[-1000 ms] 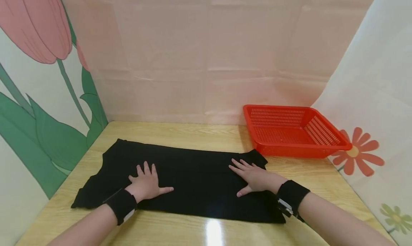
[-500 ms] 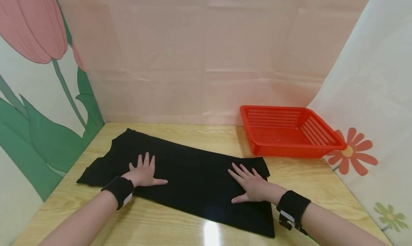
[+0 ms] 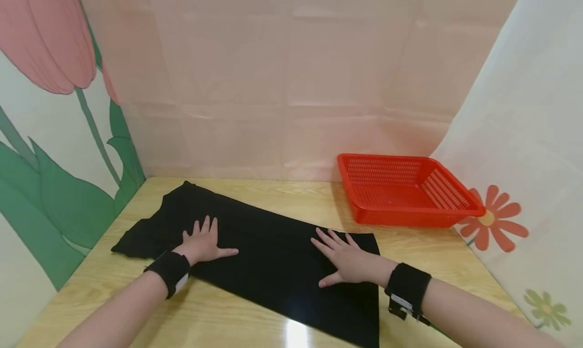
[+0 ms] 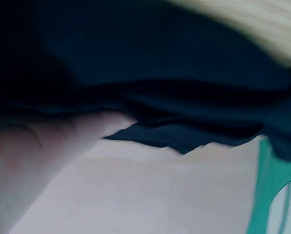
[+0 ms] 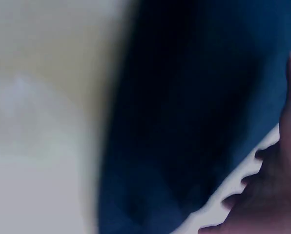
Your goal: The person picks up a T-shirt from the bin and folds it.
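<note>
A long black cloth [image 3: 273,247], which looks like a folded garment, lies slantwise on the table. Its crumpled, uneven end is at the back left; the wider, straight end reaches the near right. My left hand [image 3: 202,243] lies palm down on the left half, fingers spread. On the right half rests my right hand [image 3: 348,259], spread flat too, with its fingertips close to the far edge. In the left wrist view the thumb [image 4: 62,141] is against the dark fabric [image 4: 150,53]. The right wrist view has the right hand [image 5: 277,180] beside blurred dark fabric [image 5: 184,97].
A red perforated plastic basket [image 3: 410,214] stands at the back right of the wood-grain table [image 3: 218,317]. A pink sheet [image 3: 237,85] closes off the back. Flower-printed sheets [image 3: 524,161] hang at both sides.
The cloth has turned under both hands: its left end has shifted backward and right, its right end toward me. My left hand moved slightly back, my right hand slightly left.
</note>
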Motion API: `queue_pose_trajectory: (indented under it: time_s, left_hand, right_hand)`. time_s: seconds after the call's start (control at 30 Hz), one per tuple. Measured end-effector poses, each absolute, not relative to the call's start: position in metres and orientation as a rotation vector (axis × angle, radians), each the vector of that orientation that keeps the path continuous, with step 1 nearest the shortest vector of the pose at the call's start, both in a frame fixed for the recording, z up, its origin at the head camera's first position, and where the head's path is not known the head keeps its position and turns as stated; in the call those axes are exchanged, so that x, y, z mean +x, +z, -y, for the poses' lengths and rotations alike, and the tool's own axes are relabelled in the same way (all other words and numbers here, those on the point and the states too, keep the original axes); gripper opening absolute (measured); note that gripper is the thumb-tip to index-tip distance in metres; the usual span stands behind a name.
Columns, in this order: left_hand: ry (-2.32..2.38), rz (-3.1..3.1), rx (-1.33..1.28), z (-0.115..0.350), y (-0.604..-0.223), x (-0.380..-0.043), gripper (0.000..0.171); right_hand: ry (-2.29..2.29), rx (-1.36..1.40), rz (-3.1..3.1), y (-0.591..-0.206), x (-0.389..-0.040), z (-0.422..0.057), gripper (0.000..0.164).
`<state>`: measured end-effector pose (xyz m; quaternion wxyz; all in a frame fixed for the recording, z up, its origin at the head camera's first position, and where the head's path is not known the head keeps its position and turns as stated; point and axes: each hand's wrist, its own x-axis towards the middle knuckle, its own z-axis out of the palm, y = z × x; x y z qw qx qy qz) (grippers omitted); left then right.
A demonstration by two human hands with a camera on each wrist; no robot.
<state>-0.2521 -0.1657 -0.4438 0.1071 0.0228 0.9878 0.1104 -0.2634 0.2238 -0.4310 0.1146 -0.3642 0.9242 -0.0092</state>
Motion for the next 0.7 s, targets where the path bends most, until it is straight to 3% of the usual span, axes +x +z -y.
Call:
queue_pose_trajectory:
  time_s: [0.17,0.37,0.7]
  left_hand:
    - [0.408,-3.013,-0.098,0.136,-0.448,-0.247,0.122]
    - [0.265,-3.031,-0.197,0.11,-0.457,-0.24,0.131]
    - [0.237,-2.919,-0.303,0.108,-0.466,-0.237,0.138]
  right_hand:
    - [-0.037,-1.386,-2.607,-0.399,-0.303,-0.187,0.114]
    - [-0.107,-1.679,-2.421,-0.41,-0.347,-0.135,0.118]
    - [0.01,-1.547,-2.34,-0.448,-0.372,-0.105,0.116]
